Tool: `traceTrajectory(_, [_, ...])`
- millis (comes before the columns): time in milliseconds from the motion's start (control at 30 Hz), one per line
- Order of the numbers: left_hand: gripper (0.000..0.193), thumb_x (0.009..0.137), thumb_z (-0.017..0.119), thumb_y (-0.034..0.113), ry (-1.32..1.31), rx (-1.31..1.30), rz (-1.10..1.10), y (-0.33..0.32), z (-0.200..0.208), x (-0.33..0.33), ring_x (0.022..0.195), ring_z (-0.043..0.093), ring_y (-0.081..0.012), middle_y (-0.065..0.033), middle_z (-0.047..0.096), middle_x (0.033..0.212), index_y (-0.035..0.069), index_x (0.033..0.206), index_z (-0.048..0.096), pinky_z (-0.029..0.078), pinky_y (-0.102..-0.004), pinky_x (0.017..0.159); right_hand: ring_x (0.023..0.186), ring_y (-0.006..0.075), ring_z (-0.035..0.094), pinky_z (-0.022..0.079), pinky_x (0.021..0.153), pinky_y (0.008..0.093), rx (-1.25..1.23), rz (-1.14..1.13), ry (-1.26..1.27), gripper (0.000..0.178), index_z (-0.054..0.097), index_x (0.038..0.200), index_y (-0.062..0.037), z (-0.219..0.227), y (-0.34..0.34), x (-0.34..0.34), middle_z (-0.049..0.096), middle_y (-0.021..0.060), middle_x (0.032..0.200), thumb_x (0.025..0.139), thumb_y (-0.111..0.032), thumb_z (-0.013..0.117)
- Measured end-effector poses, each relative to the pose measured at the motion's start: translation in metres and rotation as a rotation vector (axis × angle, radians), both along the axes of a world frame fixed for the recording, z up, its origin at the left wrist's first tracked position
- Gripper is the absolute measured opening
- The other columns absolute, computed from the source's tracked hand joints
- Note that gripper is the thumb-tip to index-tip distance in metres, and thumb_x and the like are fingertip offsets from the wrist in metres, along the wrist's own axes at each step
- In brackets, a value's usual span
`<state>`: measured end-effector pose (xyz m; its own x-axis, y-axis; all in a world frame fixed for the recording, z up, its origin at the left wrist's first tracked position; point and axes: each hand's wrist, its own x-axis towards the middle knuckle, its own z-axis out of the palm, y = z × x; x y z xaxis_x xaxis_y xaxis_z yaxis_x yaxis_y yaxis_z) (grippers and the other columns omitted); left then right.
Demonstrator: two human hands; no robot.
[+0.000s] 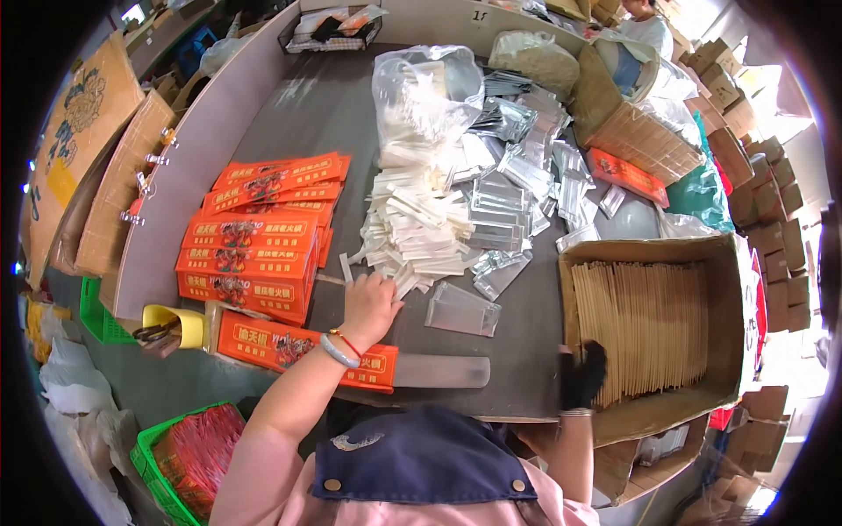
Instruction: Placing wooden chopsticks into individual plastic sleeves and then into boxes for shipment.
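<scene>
My left hand (370, 309) reaches over the near edge of a loose pile of slim white packets (417, 223). Its fingers bend down onto the packets with the thumb apart, and no firm hold shows. A red cord and a pale bangle circle that wrist. My right hand (586, 373), in a black glove, is at the near left wall of a cardboard box (724, 351). Tightly packed wooden chopsticks (645, 329) fill the box beside the glove. The dark glove hides how its fingers lie. Below my left wrist lies a red-orange printed sleeve (263, 344), with a clear plastic strip (443, 372) extending from it.
Stacked red-orange printed packs (250, 254) lie at the left. Silver flat packets (500, 215) heap right of the white ones, behind a single clear packet (462, 309). A yellow cup (186, 326) holds scissors. A green crate (145, 460) stands lower left; another person (647, 35) is far right.
</scene>
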<state>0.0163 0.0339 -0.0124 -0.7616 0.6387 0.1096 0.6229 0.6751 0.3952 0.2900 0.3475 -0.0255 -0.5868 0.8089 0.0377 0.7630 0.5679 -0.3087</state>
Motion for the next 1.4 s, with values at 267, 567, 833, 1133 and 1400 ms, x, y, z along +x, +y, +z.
traceTrajectory(267, [0.011, 0.072, 0.076, 0.016, 0.035, 0.096, -0.181, 0.024, 0.006, 0.003, 0.078, 0.059, -0.028, -0.006, 0.059, 0.076, 0.011, 0.069, 0.067, 0.043, -0.0426, 0.075, 0.091, 0.0382, 0.055, 0.045, 0.079, 0.0494, 0.202, -0.113, -0.321, 0.024, 0.053, 0.095, -0.0031, 0.002, 0.006, 0.021, 0.056, 0.0175, 0.095, 0.08, -0.016, 0.067])
traceTrajectory(567, [0.027, 0.068, 0.081, 0.019, -0.071, 0.011, -0.306, 0.064, 0.0, 0.021, 0.098, 0.054, -0.0274, -0.0032, 0.059, 0.097, 0.013, 0.089, 0.065, 0.043, -0.0407, 0.082, 0.091, 0.0391, 0.057, 0.045, 0.079, 0.0478, 0.142, -0.136, -0.062, 0.017, 0.058, 0.096, -0.0003, 0.007, 0.004, 0.025, 0.059, 0.0213, 0.094, 0.082, -0.01, 0.061])
traceTrajectory(833, [0.037, 0.062, 0.086, 0.026, -0.334, -0.11, -0.371, 0.006, 0.031, 0.061, 0.105, 0.055, -0.0271, -0.0032, 0.062, 0.105, 0.011, 0.091, 0.069, 0.041, -0.0413, 0.094, 0.077, 0.0358, 0.06, 0.048, 0.069, 0.0444, -0.144, 0.411, 0.045, 0.026, 0.068, 0.11, -0.0087, 0.055, -0.044, -0.012, 0.06, 0.0155, 0.08, 0.084, -0.011, 0.064])
traceTrajectory(1133, [0.07, 0.055, 0.088, 0.033, -0.182, 0.057, -0.33, -0.028, 0.033, 0.077, 0.107, 0.049, -0.0295, -0.0082, 0.057, 0.112, 0.006, 0.115, 0.065, 0.04, -0.043, 0.094, 0.085, 0.0329, 0.064, 0.051, 0.073, 0.0436, -0.326, 0.956, 0.212, 0.026, 0.07, 0.103, -0.0126, 0.018, -0.114, -0.07, 0.066, 0.0152, 0.088, 0.077, -0.018, 0.072])
traceTrajectory(1400, [0.074, 0.056, 0.087, 0.024, -0.117, 0.056, -0.358, -0.012, 0.016, 0.078, 0.108, 0.05, -0.0288, -0.0089, 0.055, 0.117, 0.004, 0.121, 0.06, 0.042, -0.0416, 0.092, 0.082, 0.0297, 0.063, 0.051, 0.075, 0.041, -0.79, 0.563, 0.526, 0.037, 0.06, 0.105, -0.0024, -0.016, -0.163, -0.075, 0.063, 0.0145, 0.095, 0.077, -0.021, 0.076])
